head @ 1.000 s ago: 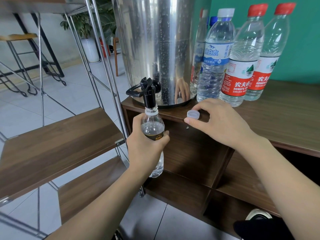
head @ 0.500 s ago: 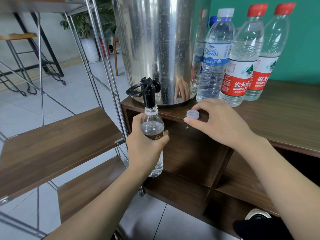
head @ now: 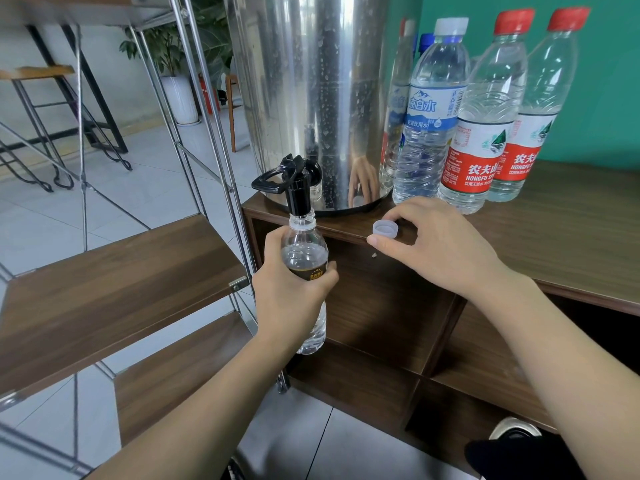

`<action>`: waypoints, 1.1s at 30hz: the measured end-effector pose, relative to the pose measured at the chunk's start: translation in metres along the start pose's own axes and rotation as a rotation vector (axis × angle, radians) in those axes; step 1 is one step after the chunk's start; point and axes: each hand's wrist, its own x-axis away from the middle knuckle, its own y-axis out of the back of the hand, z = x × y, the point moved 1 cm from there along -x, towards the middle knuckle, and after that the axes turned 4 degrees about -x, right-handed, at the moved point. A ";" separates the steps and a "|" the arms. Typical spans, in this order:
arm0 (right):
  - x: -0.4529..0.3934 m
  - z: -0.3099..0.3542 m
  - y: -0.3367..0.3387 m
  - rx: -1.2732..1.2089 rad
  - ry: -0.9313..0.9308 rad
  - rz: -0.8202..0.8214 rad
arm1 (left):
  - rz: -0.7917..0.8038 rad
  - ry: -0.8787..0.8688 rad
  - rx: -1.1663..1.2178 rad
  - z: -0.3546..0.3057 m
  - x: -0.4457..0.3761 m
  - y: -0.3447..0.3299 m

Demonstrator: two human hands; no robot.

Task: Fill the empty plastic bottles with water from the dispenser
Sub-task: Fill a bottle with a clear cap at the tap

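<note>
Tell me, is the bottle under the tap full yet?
Nearly full. The bottle in the left hand shows water up to its shoulder, and its neck looks empty under the tap.

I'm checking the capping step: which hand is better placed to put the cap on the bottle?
The right hand: its fingers already rest on the loose cap on the counter. The left hand is wrapped around the bottle under the tap.

**A:** Your left hand (head: 294, 299) covers most of the bottle (head: 304, 251), so the label's unreadable and I can't tell the water level.

**B:** Yep. The dispenser (head: 311, 98) gets cut off at the top edge too, and there's a blue-capped bottle (head: 425, 41) mostly hidden behind the others.
</note>
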 end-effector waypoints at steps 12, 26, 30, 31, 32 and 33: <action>0.001 0.002 0.000 -0.003 -0.010 0.002 | 0.005 0.008 0.011 0.000 -0.001 0.000; 0.002 0.003 0.001 0.001 -0.004 -0.006 | -0.005 0.009 0.004 0.002 -0.001 -0.001; 0.002 0.002 0.001 0.001 0.000 -0.004 | -0.002 0.006 0.000 0.001 -0.001 -0.001; 0.001 0.002 0.000 -0.001 0.001 -0.005 | -0.001 0.006 0.001 0.001 -0.001 -0.001; 0.002 0.002 0.001 -0.004 0.000 -0.005 | 0.001 0.007 0.003 0.001 -0.001 0.000; 0.001 0.002 0.001 -0.005 -0.001 -0.004 | 0.002 0.008 0.006 0.001 -0.001 0.000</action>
